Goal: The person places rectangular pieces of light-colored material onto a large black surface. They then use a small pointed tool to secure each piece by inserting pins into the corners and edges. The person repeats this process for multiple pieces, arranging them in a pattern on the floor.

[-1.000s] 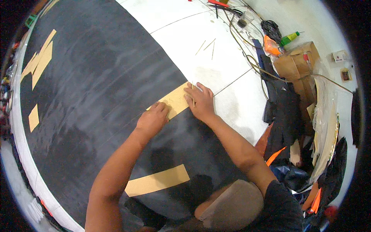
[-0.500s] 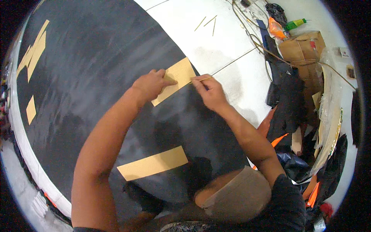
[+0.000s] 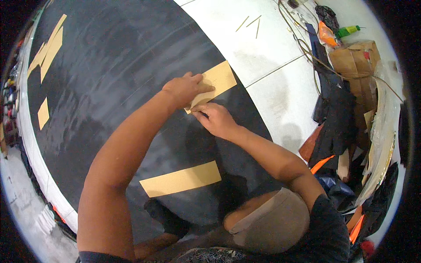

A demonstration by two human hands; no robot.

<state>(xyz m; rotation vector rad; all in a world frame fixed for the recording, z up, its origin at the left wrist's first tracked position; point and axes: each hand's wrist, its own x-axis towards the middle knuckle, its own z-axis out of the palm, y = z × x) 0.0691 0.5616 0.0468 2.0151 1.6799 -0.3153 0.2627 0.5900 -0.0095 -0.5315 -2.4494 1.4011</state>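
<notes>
A tan rectangular piece [image 3: 224, 78] with a grainy surface lies flat on a large black sheet [image 3: 114, 65]. My left hand [image 3: 186, 90] presses down on its left part, with the index finger stretched out across it. My right hand [image 3: 218, 120] is closed in a pinch at the near left corner of the piece, just below my left hand. What the pinching fingertips hold, if anything, is too small to tell. A second tan strip [image 3: 180, 179] lies on the black sheet nearer to me, in front of my leg.
Several tan pieces [image 3: 51, 50] lie at the far left, with a smaller one [image 3: 43, 114] nearer. Thin strips [image 3: 253, 22] rest on the white tiled floor [image 3: 245, 52]. Along the right are a cardboard box [image 3: 351, 59], a green bottle [image 3: 348, 31], a cable and dark scraps.
My right hand has moved left and nearer, from the right end of the tan piece to its near left corner. My left hand stays pressed on the piece. The whole view has shifted slightly.
</notes>
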